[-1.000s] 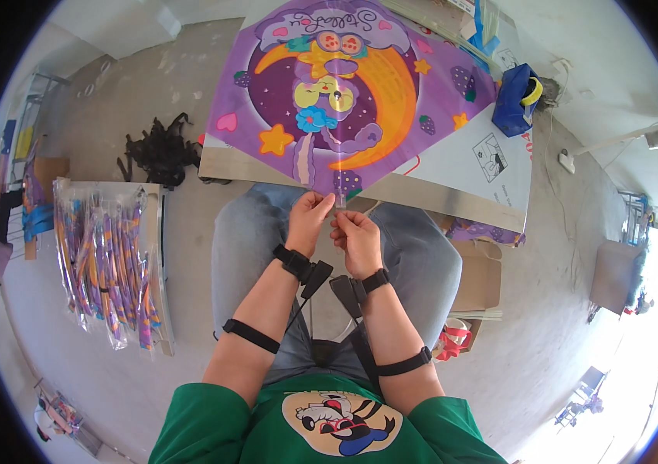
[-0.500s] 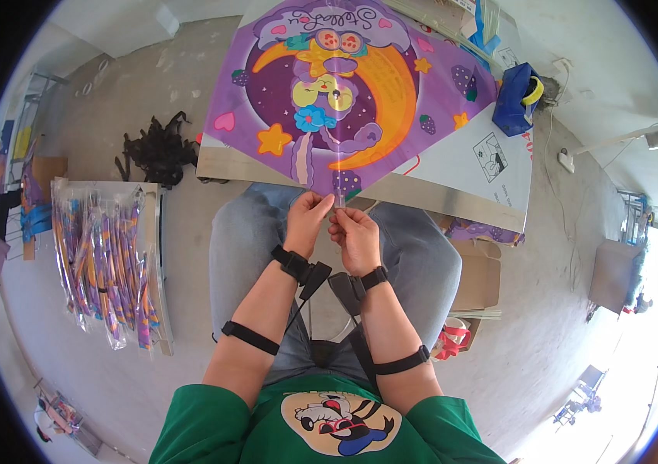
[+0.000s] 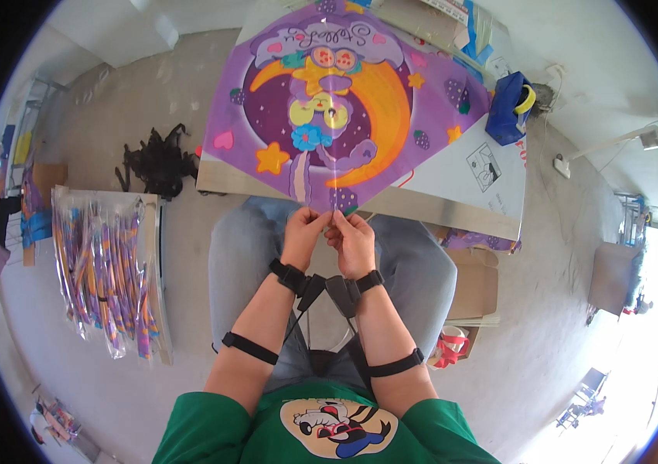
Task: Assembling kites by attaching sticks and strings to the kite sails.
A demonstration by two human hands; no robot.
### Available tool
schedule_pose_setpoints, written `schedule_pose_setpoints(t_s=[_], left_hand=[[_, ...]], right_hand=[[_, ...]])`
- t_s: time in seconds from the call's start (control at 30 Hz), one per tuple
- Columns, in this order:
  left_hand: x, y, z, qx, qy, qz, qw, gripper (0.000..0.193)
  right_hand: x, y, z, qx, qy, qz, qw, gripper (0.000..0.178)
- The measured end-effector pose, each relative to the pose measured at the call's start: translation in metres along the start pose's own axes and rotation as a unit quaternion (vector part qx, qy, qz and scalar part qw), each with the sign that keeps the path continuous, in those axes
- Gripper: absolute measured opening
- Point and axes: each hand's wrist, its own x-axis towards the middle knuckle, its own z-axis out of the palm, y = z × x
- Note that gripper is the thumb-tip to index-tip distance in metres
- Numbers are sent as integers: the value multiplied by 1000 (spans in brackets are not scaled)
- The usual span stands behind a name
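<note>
A purple diamond-shaped kite [image 3: 228,112], printed with an orange moon and a cartoon animal, lies over a white worktable [image 3: 464,189], its near corner pointing at me. My left hand [image 3: 303,232] pinches that corner from the left, thumb and fingers pressed together. Close beside it, almost touching, my right hand [image 3: 354,240] grips the same tip between thumb and fingertips. Whatever small piece sits between the fingertips is hidden by them. Both hands are just past the table's near edge, above my lap.
On the table's right stands a blue tape dispenser [image 3: 505,108] with yellow tape. Bagged purple-and-orange bundles [image 3: 105,271] lie on a low board to the left, near a black heap [image 3: 157,161] on the floor. An open cardboard box [image 3: 474,280] is by my right knee.
My fingertips have drawn closer together at the kite's corner. The clear strip seen there before is now covered by fingers. The kite sits slightly lower in view.
</note>
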Motion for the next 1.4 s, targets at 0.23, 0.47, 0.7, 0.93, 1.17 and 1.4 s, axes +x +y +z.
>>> schedule_pose_setpoints(t_s=[0.23, 0.47, 0.7, 0.93, 1.17, 1.4], left_hand=[[4, 9, -13, -147, -40, -16, 988, 26], [-7, 61, -43, -392, -65, 18, 917, 31], [-106, 141, -23, -269, -111, 57, 955, 22], [-187, 188, -33, -178, -71, 318, 928, 21], [-215, 199, -36, -235, -149, 301, 912, 44], [-229, 218, -2, -215, -170, 362, 891, 49]], right_hand=[[-12, -11, -2, -83, 0, -19, 996, 16], [-80, -36, -23, 67, -102, 10, 993, 15], [-71, -54, -50, 53, -87, -225, 969, 70], [-53, -54, -73, -106, -17, -239, 965, 29], [-76, -42, -70, -503, -77, -461, 728, 77], [-84, -8, -38, -357, -229, -388, 818, 50]])
